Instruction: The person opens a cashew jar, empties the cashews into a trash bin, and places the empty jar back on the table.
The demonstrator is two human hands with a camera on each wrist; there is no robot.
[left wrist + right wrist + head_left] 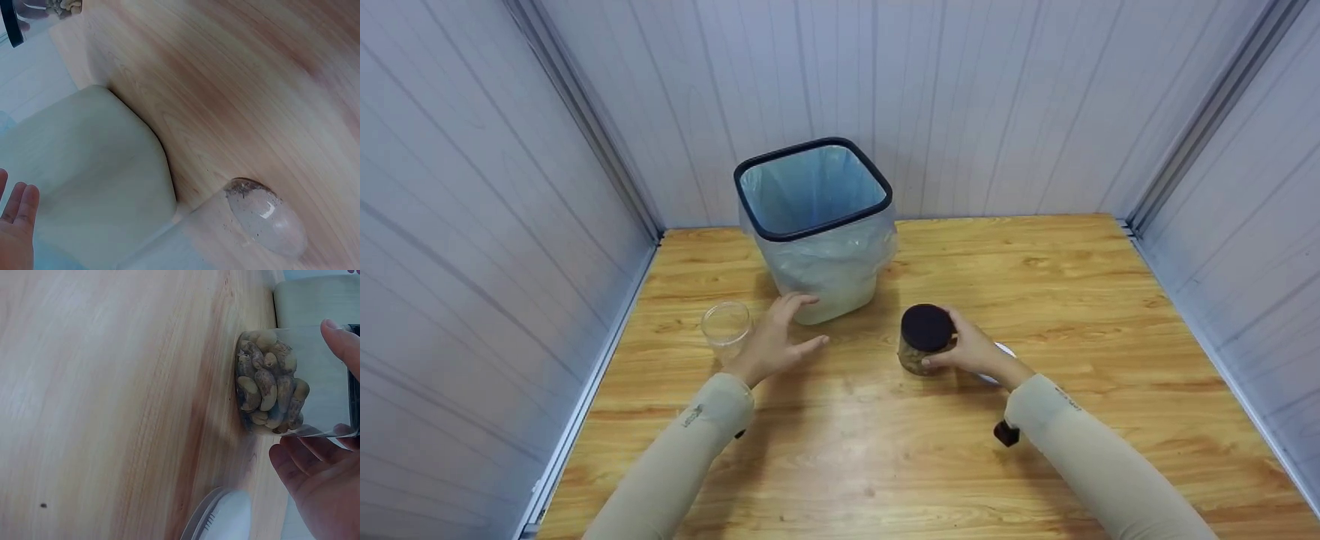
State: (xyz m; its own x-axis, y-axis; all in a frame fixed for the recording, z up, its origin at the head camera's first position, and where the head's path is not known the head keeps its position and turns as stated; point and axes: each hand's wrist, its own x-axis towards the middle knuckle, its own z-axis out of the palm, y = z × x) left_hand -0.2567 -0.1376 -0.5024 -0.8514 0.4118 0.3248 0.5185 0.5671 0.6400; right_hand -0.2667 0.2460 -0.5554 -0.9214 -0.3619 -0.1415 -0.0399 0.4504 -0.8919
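Observation:
My right hand [975,351] grips a clear jar of cashews [919,361] with a black lid, thumb on one side and fingers on the other. In the right wrist view, cashews [270,382] fill the lower part of the upright jar. My left hand [774,341] holds nothing; its thumb and fingers are spread apart. Beside it stands a clear, lidless container [725,326], partly hidden by the hand. Dark crumbs lie at its bottom [264,216] in the left wrist view.
A bin [825,289] lined with a clear bag, with a dark square rim, stands against the back wall. A white round object with a ridged edge [225,517] lies on the wooden table [847,465] beside the right hand. Pale panel walls enclose three sides.

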